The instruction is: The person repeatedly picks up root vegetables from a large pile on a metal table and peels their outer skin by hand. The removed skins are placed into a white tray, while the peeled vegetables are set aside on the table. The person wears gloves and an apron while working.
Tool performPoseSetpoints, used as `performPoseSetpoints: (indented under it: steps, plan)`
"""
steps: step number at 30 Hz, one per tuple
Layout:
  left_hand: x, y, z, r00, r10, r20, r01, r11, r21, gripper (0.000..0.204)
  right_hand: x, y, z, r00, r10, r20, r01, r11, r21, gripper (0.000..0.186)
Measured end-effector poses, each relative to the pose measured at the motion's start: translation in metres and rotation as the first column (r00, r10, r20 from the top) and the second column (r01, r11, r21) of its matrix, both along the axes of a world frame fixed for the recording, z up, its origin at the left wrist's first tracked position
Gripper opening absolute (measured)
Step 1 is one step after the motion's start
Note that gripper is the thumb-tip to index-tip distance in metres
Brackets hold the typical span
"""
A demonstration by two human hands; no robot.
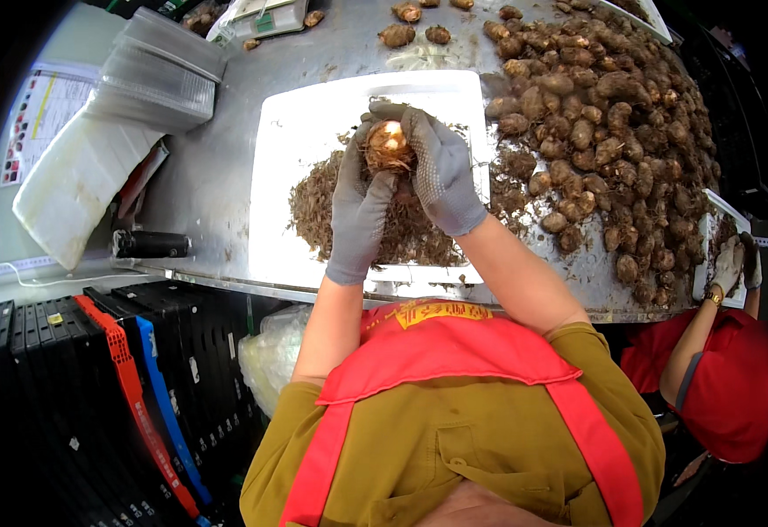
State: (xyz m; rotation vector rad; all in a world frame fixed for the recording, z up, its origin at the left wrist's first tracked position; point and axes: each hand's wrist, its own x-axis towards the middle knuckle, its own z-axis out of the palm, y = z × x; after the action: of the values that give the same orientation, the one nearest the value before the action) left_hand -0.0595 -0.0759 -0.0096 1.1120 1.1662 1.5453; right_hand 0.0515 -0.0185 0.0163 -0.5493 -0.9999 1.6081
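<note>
- Tuber (390, 151): one, brown and fibrous, with a pale bare patch at its upper end; held between both hands above the tray.
- Left hand (359, 206): grey glove; curled about the tuber's left side, thumb at its lower edge.
- Right hand (443, 167): grey dotted glove; fingers bent round the tuber's right and far sides.
- Tray (283, 119): white, shallow, on the tabletop (212, 211).
- Scrapings (320, 215): brown, loose, heaped in the tray beneath the hands.
- Heap (621, 132): many brown tubers, right of the tray.
- Strays (396, 35): a few tubers set apart, beyond the tray.
- Scale (270, 19): pale, at the far edge, partly out of view.
- Containers (160, 75): clear plastic, stacked, far left.
- Cylinder (151, 244): black, lying near the tabletop's left end.
- Crates (41, 395): black, with one red and one blue, lower left.
- Bag (280, 356): clear plastic, beside the crates.
- Co-worker (735, 386): in red, far right, arms reaching to a second tray (707, 233), white.
</note>
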Motion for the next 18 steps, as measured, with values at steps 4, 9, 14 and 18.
performPoseSetpoints:
  steps: [4, 9, 14, 18]
  plan:
    - [0.001, -0.005, -0.002, 0.969, -0.087, 0.229, 0.071, 0.994, 0.077, 0.059, 0.008, 0.01, 0.001, 0.996, 0.077, 0.042, -0.075, 0.996, -0.056, 0.036]
    - [-0.001, -0.005, -0.001, 0.913, -0.16, 0.375, 0.159, 0.987, 0.034, 0.068, 0.012, 0.043, -0.058, 0.859, -0.279, 0.43, 0.019, 0.855, 0.519, 0.034]
    - [-0.012, -0.007, -0.004, 0.944, -0.169, 0.283, 0.188, 0.981, -0.04, 0.083, 0.041, 0.039, -0.031, 0.855, -0.017, 0.519, -0.085, 0.981, 0.172, 0.032]
    - [-0.017, -0.005, -0.006, 0.973, -0.106, 0.205, 0.121, 0.991, -0.06, 0.083, 0.045, 0.02, -0.021, 0.796, -0.185, 0.576, -0.044, 0.932, 0.361, 0.045]
